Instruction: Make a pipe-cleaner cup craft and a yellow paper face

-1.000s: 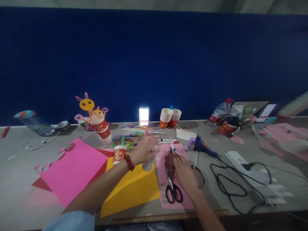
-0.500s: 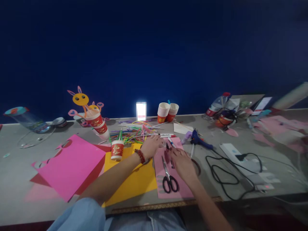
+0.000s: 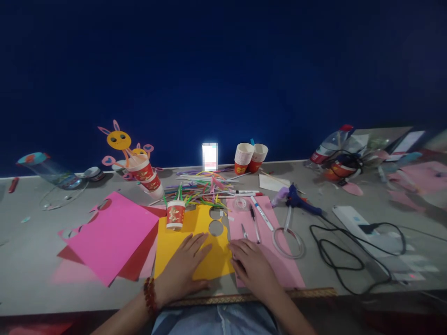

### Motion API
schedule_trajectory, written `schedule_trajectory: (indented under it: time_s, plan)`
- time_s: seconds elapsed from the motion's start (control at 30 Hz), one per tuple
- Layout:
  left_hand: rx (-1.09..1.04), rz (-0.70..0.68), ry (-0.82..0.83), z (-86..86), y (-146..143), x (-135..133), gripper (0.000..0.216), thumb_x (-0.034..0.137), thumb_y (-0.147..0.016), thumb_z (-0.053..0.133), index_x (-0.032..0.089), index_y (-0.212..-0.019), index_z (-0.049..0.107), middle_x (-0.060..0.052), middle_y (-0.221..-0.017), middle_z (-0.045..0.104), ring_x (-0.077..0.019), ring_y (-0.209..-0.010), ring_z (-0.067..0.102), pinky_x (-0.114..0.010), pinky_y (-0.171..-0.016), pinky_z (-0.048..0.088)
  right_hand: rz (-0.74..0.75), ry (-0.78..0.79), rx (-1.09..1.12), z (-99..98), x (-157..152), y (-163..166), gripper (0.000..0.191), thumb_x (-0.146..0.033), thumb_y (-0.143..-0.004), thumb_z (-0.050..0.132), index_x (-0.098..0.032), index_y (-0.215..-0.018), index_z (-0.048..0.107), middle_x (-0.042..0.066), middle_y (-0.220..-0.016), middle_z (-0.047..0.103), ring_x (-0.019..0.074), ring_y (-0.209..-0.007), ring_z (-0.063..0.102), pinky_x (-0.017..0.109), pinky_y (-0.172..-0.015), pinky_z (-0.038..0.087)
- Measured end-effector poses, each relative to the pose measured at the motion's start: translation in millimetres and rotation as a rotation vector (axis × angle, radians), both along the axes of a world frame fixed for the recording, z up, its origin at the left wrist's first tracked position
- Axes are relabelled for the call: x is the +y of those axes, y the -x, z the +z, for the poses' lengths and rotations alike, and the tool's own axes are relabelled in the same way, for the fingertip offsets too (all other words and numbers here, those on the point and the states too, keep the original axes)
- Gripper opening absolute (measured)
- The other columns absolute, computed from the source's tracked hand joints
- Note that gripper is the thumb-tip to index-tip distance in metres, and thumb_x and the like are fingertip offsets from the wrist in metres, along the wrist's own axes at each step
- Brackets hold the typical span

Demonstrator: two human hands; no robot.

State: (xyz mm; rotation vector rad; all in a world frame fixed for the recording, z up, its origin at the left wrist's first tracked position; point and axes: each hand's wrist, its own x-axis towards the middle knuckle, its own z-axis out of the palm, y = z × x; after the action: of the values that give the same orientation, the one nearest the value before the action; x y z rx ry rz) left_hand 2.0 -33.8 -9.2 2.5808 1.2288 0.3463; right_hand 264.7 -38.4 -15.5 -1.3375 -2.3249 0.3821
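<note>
Two bare hands down on the paper here. The left hand [image 3: 188, 263] lies fanned out over a yellow paper sheet [image 3: 197, 223], nothing pinched in its grip, fingertips just below the lower of two round holes [image 3: 215, 228] cut near the right edge. The right hand [image 3: 253, 265] is over a pale pink paper sheet [image 3: 279, 265], covering most of a pair of metal scissors [image 3: 244, 231]; only the blade end pokes out past the fingers, so I can't tell if that grip is around the handles or just resting on top.

Tips for steadying paper like this: spread the pressure over the whole palm and go easy near the holes, because that strip between them and the edge is probably the bit that tears. Watch the blades under the right hand, and lift the scissors by the handles rather than dragging them across the pink. Mind the red-and-white paper cup [image 3: 175, 215] as well, it's standing on the yellow sheet, so a tug could tip it.
</note>
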Motion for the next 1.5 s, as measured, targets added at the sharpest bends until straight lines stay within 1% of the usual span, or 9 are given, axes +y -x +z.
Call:
schedule_trajectory:
  time_s: [0.17, 0.33, 0.5, 0.7, 0.9, 1.1, 1.23, 1.37, 1.5]
  plan:
    - [-0.228, 0.556, -0.377, 7.0, 38.0, 27.4, 0.04, 0.044, -0.095, 0.056, 0.021, -0.126, 0.045, -0.016, -0.117, 0.061, -0.0319, -0.116, 0.06, -0.049, -0.098, 0.051, 0.014, -0.004, -0.06, 6.8, 13.9, 21.8, 0.037, -0.015, -0.093, 0.055, -0.017, -0.129, 0.061, 0.012, -0.126, 0.068, 0.0275, -0.115, 0.061, 0.047, -0.101, 0.05]
    - [-0.068, 0.854, -0.074, 13.9, 63.8, 65.8, 0.078, 0.062, -0.091, 0.053, 0.015, -0.146, 0.024, -0.013, -0.103, 0.069, -0.0315, -0.089, 0.071, -0.035, -0.063, 0.052, 0.049, 0.065, -0.068, 10.2, 13.5, 31.1, 0.037, -0.015, -0.092, 0.056, -0.019, -0.128, 0.061, 0.01, -0.13, 0.067, 0.0275, -0.119, 0.059, 0.046, -0.102, 0.049]
    - [-0.141, 0.851, 0.118, 5.9, 66.8, 73.7, 0.075, 0.055, -0.093, 0.05, 0.016, -0.149, 0.018, -0.007, -0.091, 0.071, -0.0281, -0.081, 0.072, -0.029, -0.056, 0.043, 0.014, 0.054, -0.044, 4.3, 8.6, 25.8, 0.038, -0.014, -0.09, 0.056, -0.018, -0.127, 0.062, 0.01, -0.13, 0.067, 0.0268, -0.118, 0.06, 0.046, -0.102, 0.049]
    - [-0.326, 0.806, 0.004, 17.4, 62.6, 80.1, 0.075, 0.054, -0.092, 0.049, 0.018, -0.15, 0.017, -0.003, -0.089, 0.069, -0.0254, -0.077, 0.07, -0.03, -0.059, 0.047, -0.021, 0.006, -0.022, 1.3, 8.2, 20.5, 0.034, -0.014, -0.09, 0.055, -0.019, -0.123, 0.064, 0.01, -0.126, 0.069, 0.0261, -0.115, 0.062, 0.045, -0.1, 0.052]
    - [-0.001, 0.611, -0.081, 53.1, 26.7, 140.3, 0.072, 0.048, -0.093, 0.055, 0.013, -0.149, 0.026, -0.009, -0.09, 0.073, -0.0263, -0.079, 0.072, -0.029, -0.062, 0.046, 0.0, -0.004, -0.035, 2.5, 9.4, 26.5, 0.034, -0.018, -0.093, 0.054, -0.02, -0.125, 0.063, 0.011, -0.127, 0.068, 0.0278, -0.115, 0.063, 0.047, -0.099, 0.052]
    - [0.012, 0.49, -0.115, 56.7, 8.3, 179.3, 0.067, 0.051, -0.094, 0.057, 0.007, -0.142, 0.038, -0.013, -0.091, 0.072, -0.0295, -0.083, 0.072, -0.035, -0.071, 0.05, -0.076, -0.01, 0.059, 2.8, 1.2, 16.3, 0.04, -0.015, -0.093, 0.049, -0.018, -0.132, 0.057, 0.013, -0.128, 0.067, 0.0252, -0.117, 0.063, 0.043, -0.099, 0.054]
    - [-0.058, 0.457, -0.245, 50.8, 11.3, 146.9, 0.064, 0.048, -0.098, 0.052, 0.009, -0.145, 0.035, -0.025, -0.134, 0.056, -0.0395, -0.125, 0.054, -0.052, -0.1, 0.044, -0.119, -0.008, 0.077, -3.2, -1.3, 8.7, 0.04, -0.013, -0.091, 0.05, -0.018, -0.13, 0.058, 0.012, -0.124, 0.069, 0.0243, -0.114, 0.065, 0.04, -0.097, 0.056]
    - [-0.067, 0.294, -0.24, 25.1, 16.9, 70.4, 0.062, 0.048, -0.088, 0.065, 0.023, -0.141, 0.044, -0.014, -0.139, 0.057, -0.0326, -0.131, 0.051, -0.049, -0.109, 0.042, -0.119, -0.015, 0.06, -5.2, 9.4, 10.9, 0.04, -0.015, -0.09, 0.05, -0.018, -0.129, 0.059, 0.012, -0.124, 0.069, 0.0253, -0.115, 0.065, 0.042, -0.098, 0.054]
    - [0.141, 0.05, -0.049, -10.6, 24.6, -1.7, 0.107, 0.072, -0.068, 0.073, 0.025, -0.155, 0.031, -0.018, -0.161, 0.031, -0.0423, -0.144, 0.034, -0.064, -0.118, 0.024, -0.102, 0.037, 0.052, 4.6, 31.4, 21.0, 0.039, -0.018, -0.093, 0.049, -0.021, -0.13, 0.057, 0.011, -0.127, 0.068, 0.0244, -0.117, 0.064, 0.04, -0.097, 0.054]
